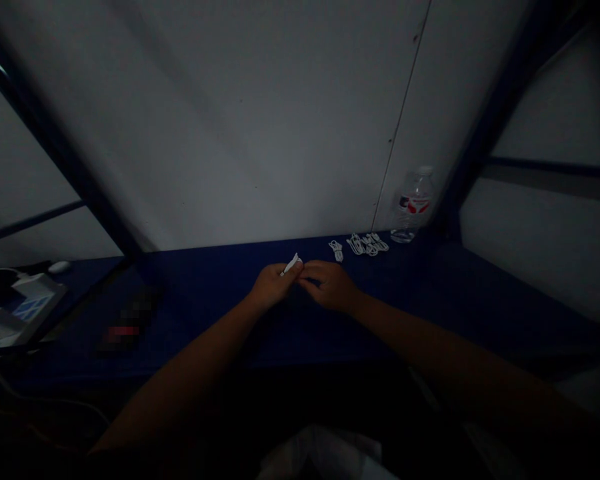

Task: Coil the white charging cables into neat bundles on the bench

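Observation:
Over the blue shelf surface, my left hand is closed round a folded white cable, whose loops stick up past the thumb. My right hand meets it from the right, thumb and fingers pinched at the cable's near end by the left thumb. The part between the fingertips is mostly hidden, and the light is dim. Behind my right hand lies a small tied bundle of white cable. Several more coiled white cables lie together just right of that bundle.
A clear plastic bottle with a red label stands upright against the grey wall panel. At far left is a white power strip with cords. A blurred dark object lies left on the blue surface. Blue posts frame both sides.

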{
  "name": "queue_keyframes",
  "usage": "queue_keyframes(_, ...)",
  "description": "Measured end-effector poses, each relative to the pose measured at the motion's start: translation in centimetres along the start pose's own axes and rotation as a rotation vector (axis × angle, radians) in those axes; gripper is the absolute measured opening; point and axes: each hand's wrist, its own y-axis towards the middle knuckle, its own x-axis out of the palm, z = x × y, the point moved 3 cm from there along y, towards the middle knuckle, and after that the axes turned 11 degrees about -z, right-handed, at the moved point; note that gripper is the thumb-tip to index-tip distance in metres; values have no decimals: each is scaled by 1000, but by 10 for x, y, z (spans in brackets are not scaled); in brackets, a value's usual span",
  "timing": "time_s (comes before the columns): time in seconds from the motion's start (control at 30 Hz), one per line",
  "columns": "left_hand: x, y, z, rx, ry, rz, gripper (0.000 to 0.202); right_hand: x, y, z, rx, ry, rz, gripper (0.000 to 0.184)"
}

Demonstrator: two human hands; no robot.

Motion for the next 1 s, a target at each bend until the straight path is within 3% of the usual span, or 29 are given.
queue_keyframes(0.17, -5, -2, 10, 124, 266, 32, 60, 0, 0, -1, -17, -27, -13, 17)
queue_keyframes(0.43, -2, -3, 9, 123, 284, 28, 49, 2, 2, 2, 16, -121, -59, 16)
queue_keyframes(0.57, 3, 1, 0, 78, 102, 25, 43, 5, 3, 0, 11, -108, -100, 14)
queue_keyframes(0.7, 11, 6, -10, -34, -403, -73, 42, 1, 4, 0, 50, 23, -56, 12)
queue_keyframes(0.77, 14, 6, -10, -52, -544, -133, 42, 0, 5, 0, 72, 68, -41, 11)
queue_keyframes(0.87, 16, 6, -9, -33, -554, -173, 42, 2, 6, 3, 87, 99, -48, 9)
queue_keyframes(1.0, 13, 8, -15, -14, -443, -96, 37, 5, 6, 6, 98, 133, -51, 9)
